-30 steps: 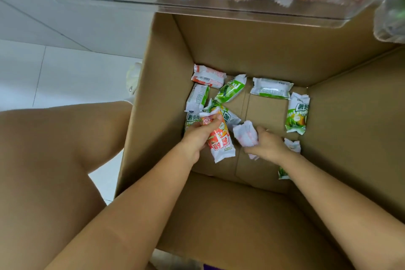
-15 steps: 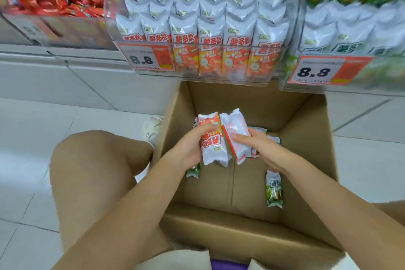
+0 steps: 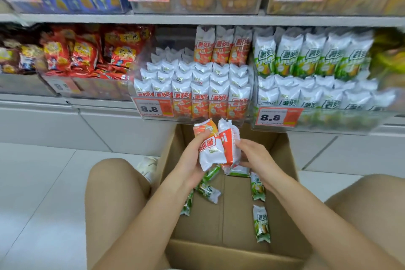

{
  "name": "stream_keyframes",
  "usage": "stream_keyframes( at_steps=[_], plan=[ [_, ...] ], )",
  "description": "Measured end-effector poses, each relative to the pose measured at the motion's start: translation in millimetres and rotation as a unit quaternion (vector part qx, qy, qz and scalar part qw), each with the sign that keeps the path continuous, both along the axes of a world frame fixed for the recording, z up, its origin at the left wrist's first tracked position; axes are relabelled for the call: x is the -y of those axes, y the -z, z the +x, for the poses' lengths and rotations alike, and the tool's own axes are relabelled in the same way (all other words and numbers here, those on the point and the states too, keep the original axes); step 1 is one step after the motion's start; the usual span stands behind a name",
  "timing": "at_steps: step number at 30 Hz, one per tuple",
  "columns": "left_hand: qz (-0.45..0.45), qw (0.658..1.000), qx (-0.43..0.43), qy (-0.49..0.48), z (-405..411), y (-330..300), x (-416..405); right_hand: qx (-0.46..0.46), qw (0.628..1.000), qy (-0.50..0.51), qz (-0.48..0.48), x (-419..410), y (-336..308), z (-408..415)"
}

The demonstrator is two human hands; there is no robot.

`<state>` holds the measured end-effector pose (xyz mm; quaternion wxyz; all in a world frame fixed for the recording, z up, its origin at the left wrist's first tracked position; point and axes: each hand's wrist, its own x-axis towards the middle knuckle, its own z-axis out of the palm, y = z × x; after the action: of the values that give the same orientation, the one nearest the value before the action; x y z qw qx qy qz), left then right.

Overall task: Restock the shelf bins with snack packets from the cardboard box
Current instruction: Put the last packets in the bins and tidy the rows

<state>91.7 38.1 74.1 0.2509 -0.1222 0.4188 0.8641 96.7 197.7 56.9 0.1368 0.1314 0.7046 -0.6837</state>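
Left hand (image 3: 192, 160) gripping crinkly foil packet (image 3: 211, 149), corrugated cardboard box (image 3: 282, 160) below

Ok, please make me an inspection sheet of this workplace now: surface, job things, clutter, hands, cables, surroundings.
Surface: white tiled floor; the cardboard box stands open on it, below the shelf.
Job's things: two orange packets held above the box; several green packets lie loose on the box bottom; orange packet bin nearly full, with a gap at its back left; green packet bin full.
Clutter: nothing seen.
Hands: left hand grips one orange packet; right hand holds the other.
Cables: nothing seen.
Surroundings: price tags on the bins; red snack bags to the left; upper shelf with other goods.
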Motion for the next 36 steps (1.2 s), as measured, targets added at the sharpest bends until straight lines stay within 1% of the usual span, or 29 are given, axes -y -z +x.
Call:
stream_keyframes(
  at_steps=[2, 5, 8, 10, 12, 15, 17, 21, 23, 25, 27, 31, 36],
  plan=[
    [-0.012, 1.0, -0.003, 0.004, -1, -9, -1, -0.014, 1.0, -0.002, 0.01, 3, -9, 2],
    [-0.007, 1.0, -0.009, 0.015, -2, -16, -1, -0.032, 0.999, -0.015, 0.011, 6, -17, 3],
    [0.014, 1.0, -0.009, 0.019, -1, -19, 3, -0.019, 1.0, -0.002, -0.007, 3, -19, 1],
    [0.015, 1.0, -0.011, 0.013, -1, -21, 5, -0.007, 0.997, 0.035, -0.064, 1, -21, -1],
    [0.009, 1.0, -0.013, 0.005, -2, -24, 7, -0.001, 0.988, 0.071, -0.139, -1, -25, -1],
    [-0.001, 1.0, 0.0, 0.012, -3, -25, 5, 0.001, 0.974, 0.065, -0.217, -2, -31, 3],
    [0.005, 1.0, 0.0, 0.021, -4, -24, 3, 0.007, 0.97, 0.069, -0.234, -2, -33, 3],
    [0.024, 0.997, -0.039, 0.066, -4, -28, 0, 0.019, 0.966, 0.085, -0.243, -4, -34, 1],
    [0.018, 0.994, -0.063, 0.083, -5, -31, -1, 0.005, 0.969, 0.062, -0.24, -7, -33, 0],
    [0.008, 0.993, -0.078, 0.086, -6, -31, -1, -0.017, 0.977, 0.024, -0.213, -10, -32, 1],
    [0.001, 0.994, -0.085, 0.075, -9, -32, -2, -0.04, 0.983, -0.005, -0.177, -13, -33, 2],
    [-0.036, 0.994, -0.102, 0.03, -14, -31, 2, -0.055, 0.989, 0.024, -0.133, -17, -36, -1],
    [-0.045, 0.994, -0.096, -0.016, -19, -30, 14, -0.059, 0.987, 0.046, -0.142, -21, -43, -9]
  ],
)
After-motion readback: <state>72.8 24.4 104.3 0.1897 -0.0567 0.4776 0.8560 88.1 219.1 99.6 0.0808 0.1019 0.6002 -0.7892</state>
